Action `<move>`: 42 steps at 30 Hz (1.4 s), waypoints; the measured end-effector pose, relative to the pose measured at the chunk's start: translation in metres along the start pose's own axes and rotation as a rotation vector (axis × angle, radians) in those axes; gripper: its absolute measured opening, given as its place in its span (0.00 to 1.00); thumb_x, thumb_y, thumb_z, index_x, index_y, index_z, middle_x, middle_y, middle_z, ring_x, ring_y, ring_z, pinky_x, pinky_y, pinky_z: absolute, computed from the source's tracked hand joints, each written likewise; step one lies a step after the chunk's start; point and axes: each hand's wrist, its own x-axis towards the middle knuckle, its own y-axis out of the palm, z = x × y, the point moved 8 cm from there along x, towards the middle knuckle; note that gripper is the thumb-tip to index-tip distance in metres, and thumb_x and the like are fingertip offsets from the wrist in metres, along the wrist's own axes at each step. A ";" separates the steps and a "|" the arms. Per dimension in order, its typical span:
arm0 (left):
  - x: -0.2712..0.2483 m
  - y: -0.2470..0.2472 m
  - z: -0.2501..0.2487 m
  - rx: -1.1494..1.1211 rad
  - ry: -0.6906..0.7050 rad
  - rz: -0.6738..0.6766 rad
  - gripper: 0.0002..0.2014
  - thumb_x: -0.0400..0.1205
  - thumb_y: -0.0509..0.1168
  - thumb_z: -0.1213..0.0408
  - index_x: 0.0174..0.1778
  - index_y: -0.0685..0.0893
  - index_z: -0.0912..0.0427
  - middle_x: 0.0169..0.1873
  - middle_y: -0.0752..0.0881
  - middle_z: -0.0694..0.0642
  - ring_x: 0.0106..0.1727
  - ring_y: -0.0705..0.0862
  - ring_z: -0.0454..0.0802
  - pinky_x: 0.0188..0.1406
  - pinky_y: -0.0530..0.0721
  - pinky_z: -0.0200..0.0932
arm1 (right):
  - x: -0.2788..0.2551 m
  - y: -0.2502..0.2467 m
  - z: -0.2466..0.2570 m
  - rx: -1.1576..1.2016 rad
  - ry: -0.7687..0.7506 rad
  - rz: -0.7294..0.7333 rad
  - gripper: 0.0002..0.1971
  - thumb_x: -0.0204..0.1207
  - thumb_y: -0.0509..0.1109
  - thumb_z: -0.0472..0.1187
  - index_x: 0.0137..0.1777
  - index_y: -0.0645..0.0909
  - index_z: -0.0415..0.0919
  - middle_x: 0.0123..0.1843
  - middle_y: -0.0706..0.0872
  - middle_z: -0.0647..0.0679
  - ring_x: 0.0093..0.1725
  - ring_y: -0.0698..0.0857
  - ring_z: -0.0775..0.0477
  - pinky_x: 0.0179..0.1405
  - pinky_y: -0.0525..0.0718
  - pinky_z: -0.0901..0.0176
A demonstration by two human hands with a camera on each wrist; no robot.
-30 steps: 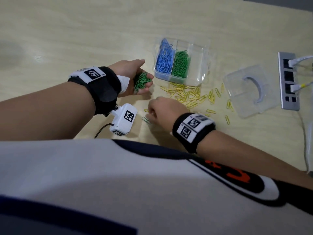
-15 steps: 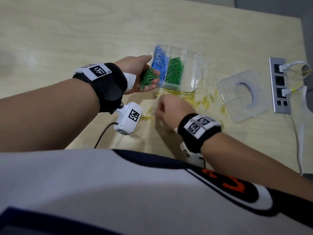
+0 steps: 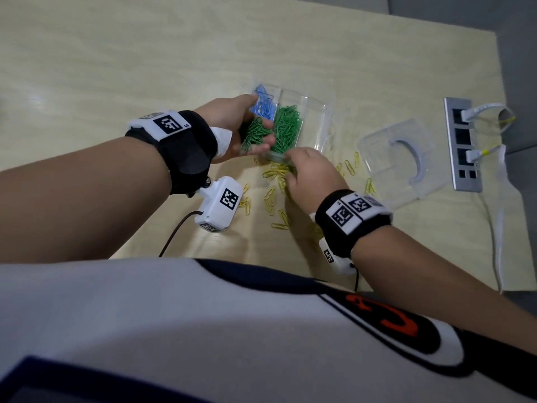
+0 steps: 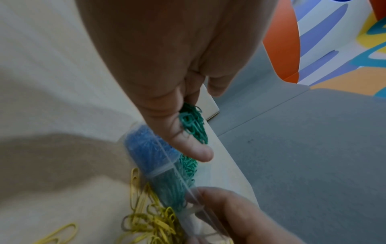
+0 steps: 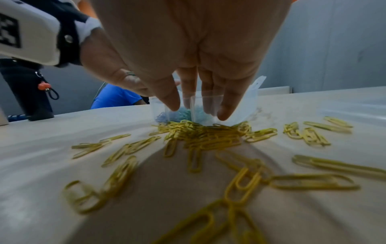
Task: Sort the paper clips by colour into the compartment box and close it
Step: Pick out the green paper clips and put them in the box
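Note:
A clear compartment box (image 3: 321, 128) stands mid-table with blue clips (image 3: 263, 105) in its left cell and green clips (image 3: 287, 128) in the middle one. My left hand (image 3: 257, 123) hovers at the box's left side, cupping a bunch of green paper clips (image 3: 253, 134), which also shows as a green bunch (image 4: 193, 123) in the left wrist view. My right hand (image 3: 290, 162) grips the box's near wall; its fingers (image 5: 172, 100) lie against the clear plastic. Yellow clips (image 3: 273, 196) lie loose on the table in front of the box.
The box's clear lid (image 3: 404, 161) lies to the right, with a grey power strip (image 3: 462, 144) and white cables beyond it. The table's right edge is near the strip. A white wrist camera (image 3: 219, 203) hangs under my left forearm.
My left hand carried the green clips right, from beside the box to over it. My right hand left the loose clips and moved forward to take the box's near wall.

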 end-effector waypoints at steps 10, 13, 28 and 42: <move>-0.002 0.020 -0.001 -0.046 0.052 0.123 0.34 0.86 0.44 0.40 0.76 0.68 0.65 0.76 0.69 0.63 0.70 0.74 0.54 0.77 0.65 0.55 | -0.015 0.006 0.005 0.022 -0.023 0.046 0.20 0.81 0.61 0.39 0.73 0.73 0.41 0.71 0.77 0.44 0.68 0.76 0.43 0.65 0.74 0.56; -0.005 0.019 0.003 0.006 0.072 0.104 0.31 0.86 0.48 0.41 0.77 0.69 0.60 0.76 0.70 0.59 0.74 0.73 0.54 0.74 0.69 0.57 | -0.017 0.008 0.004 0.039 -0.027 0.061 0.21 0.81 0.62 0.39 0.74 0.72 0.42 0.72 0.76 0.44 0.69 0.75 0.44 0.66 0.73 0.54; -0.014 0.024 -0.004 1.507 0.566 -0.144 0.07 0.76 0.70 0.63 0.49 0.87 0.52 0.39 0.82 0.45 0.42 0.79 0.45 0.43 0.73 0.37 | -0.039 -0.032 -0.062 0.096 0.175 -0.111 0.09 0.80 0.61 0.40 0.53 0.83 0.46 0.53 0.80 0.50 0.48 0.81 0.51 0.53 0.81 0.56; -0.014 0.010 -0.012 1.494 0.669 -0.290 0.07 0.79 0.67 0.59 0.48 0.90 0.54 0.45 0.90 0.52 0.47 0.85 0.53 0.46 0.75 0.42 | -0.003 0.013 -0.009 -0.278 -0.026 0.128 0.11 0.83 0.60 0.46 0.57 0.81 0.44 0.50 0.84 0.45 0.46 0.83 0.41 0.40 0.81 0.53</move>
